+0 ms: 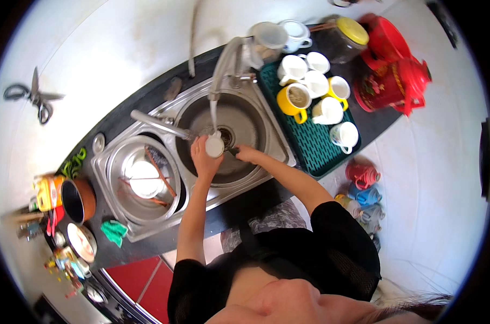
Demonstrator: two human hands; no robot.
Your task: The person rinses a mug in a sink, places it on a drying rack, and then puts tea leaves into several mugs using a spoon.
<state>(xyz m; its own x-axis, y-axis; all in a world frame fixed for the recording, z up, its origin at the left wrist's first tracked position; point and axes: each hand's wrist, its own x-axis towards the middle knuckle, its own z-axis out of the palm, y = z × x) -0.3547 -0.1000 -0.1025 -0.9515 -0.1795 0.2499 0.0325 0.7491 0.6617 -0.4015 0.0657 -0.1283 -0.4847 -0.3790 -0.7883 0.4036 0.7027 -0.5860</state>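
White cup is clamped in fingers of left hand over right sink basin, nearer left edge; dark item is pinched by right hand. Cup could be chipped if wet grip slips.

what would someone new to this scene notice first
Probably the bright red flask on the counter at the right, beside the green tray crowded with white and yellow mugs. Next, the eye would likely go to the middle, where the left hand holds a white cup at the running tap, over the right-hand basin of the steel sink.
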